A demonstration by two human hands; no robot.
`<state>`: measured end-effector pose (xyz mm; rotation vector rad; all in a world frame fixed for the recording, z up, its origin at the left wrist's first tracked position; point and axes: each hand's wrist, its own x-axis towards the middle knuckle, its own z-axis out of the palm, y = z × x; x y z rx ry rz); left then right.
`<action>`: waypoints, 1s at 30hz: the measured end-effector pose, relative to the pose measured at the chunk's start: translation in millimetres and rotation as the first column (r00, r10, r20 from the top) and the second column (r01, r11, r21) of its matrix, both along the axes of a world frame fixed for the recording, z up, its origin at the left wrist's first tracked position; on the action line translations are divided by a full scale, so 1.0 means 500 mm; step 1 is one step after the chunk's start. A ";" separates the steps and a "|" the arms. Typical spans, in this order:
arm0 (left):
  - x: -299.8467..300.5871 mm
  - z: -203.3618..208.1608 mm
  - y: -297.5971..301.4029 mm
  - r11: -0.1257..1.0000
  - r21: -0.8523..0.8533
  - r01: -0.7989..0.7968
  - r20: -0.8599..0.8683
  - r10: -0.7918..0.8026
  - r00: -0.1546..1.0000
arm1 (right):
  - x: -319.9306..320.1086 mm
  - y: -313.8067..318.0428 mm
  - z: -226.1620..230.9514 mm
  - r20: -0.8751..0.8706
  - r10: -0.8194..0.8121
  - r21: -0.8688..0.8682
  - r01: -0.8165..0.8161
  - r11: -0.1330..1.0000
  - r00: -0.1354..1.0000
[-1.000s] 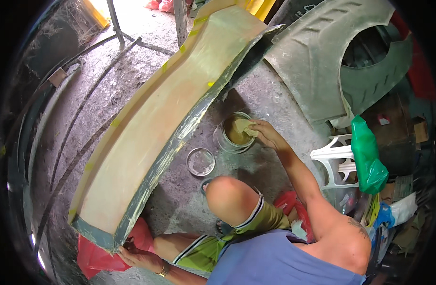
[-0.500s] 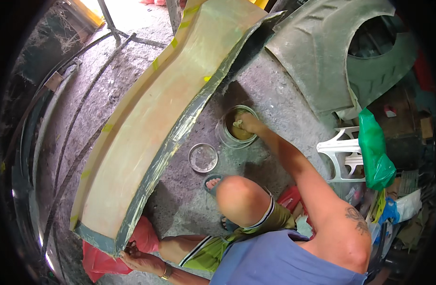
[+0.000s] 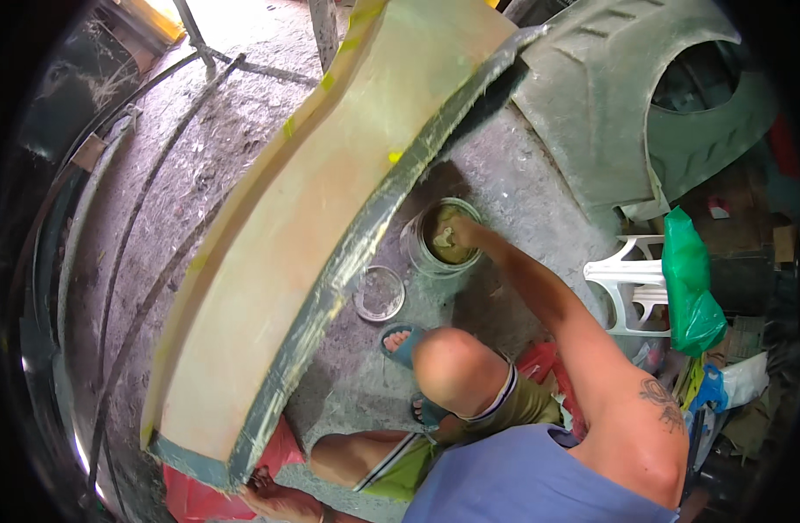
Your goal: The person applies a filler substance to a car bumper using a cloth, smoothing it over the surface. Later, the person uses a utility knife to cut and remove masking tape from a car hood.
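A long curved fibreglass-like panel (image 3: 278, 253), cream with a rough dark grey edge and yellow marks along its far side, stretches from the lower left to the top. My left hand (image 3: 280, 500) has its fingers curled at the panel's near bottom corner, gripping it. To the panel's right stands a round pail (image 3: 416, 247) with murky yellowish-brown contents. Inside its mouth my right hand (image 3: 470, 234) is closed on a pale, crumpled rag (image 3: 448, 236); part of the hand is hidden by its own wrist.
A round lid (image 3: 380, 294) lies on the floor beside the pail. Grey moulded panels (image 3: 583, 113) lean at the upper right. A white stool (image 3: 627, 273) carries a green plastic bag (image 3: 686, 279). Red plastic (image 3: 191, 495) lies under the panel's near end, and dark rods (image 3: 147, 187) cross the left side.
The whole view has shifted slightly, so the panel and pail appear a little farther right and lower. My right hand has moved slightly within the pail; my left stays at the corner.
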<state>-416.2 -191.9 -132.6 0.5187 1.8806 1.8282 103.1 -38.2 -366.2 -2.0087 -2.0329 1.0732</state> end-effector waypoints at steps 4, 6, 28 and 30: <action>-0.022 0.037 -0.016 0.984 -0.061 0.165 0.122 -0.157 0.980 | 0.016 -0.017 0.039 0.006 -0.130 0.042 0.130 0.991 0.991; 0.031 0.092 0.002 0.967 -0.233 0.102 0.059 -0.090 0.994 | 0.004 -0.031 0.100 -0.017 -0.263 -0.056 0.261 0.964 0.965; 0.453 0.453 0.735 0.001 -0.303 0.953 0.225 -0.972 0.073 | -0.329 0.128 0.840 -0.847 -0.472 -0.455 0.795 0.402 -0.246; 0.514 0.408 0.816 -0.151 -0.369 0.917 0.305 -0.952 -0.035 | -0.345 0.186 0.804 -0.832 -0.527 -0.369 0.883 0.289 -0.175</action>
